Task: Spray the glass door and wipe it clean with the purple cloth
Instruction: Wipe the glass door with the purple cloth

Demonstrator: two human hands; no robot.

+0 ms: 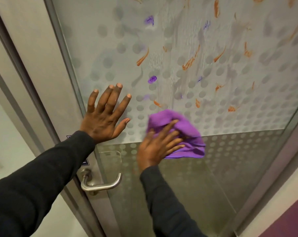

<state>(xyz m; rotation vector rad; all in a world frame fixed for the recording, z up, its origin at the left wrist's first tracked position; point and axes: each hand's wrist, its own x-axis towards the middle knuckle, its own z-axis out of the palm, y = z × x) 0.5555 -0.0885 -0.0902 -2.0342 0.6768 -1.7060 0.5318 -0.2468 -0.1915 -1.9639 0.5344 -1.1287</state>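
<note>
The cloth (179, 129) is bunched under the right hand (157, 147), fingers spread and pressing it flat to the glass (230, 82) low on the frosted, dotted band, just above where the pane turns clearer. The left hand (104, 117) lies open, palm flat on the glass near the frame (64, 53), gripping nothing, seemingly bracing the door. Above the cloth, orange streaks (190, 61) and purple blots (152, 79) are scattered over the pane, with wet-looking runs between them. The risk I see is smearing: a wadded cloth that loads with colour could drag it across cleaner glass rather than lift it. Hard pressure might also swing the door if the bracing palm slips on a damp surface. The handle (102, 184) sits just below both hands, where a downward stroke could knock knuckles or snag the cloth. No spray bottle is in sight.
</note>
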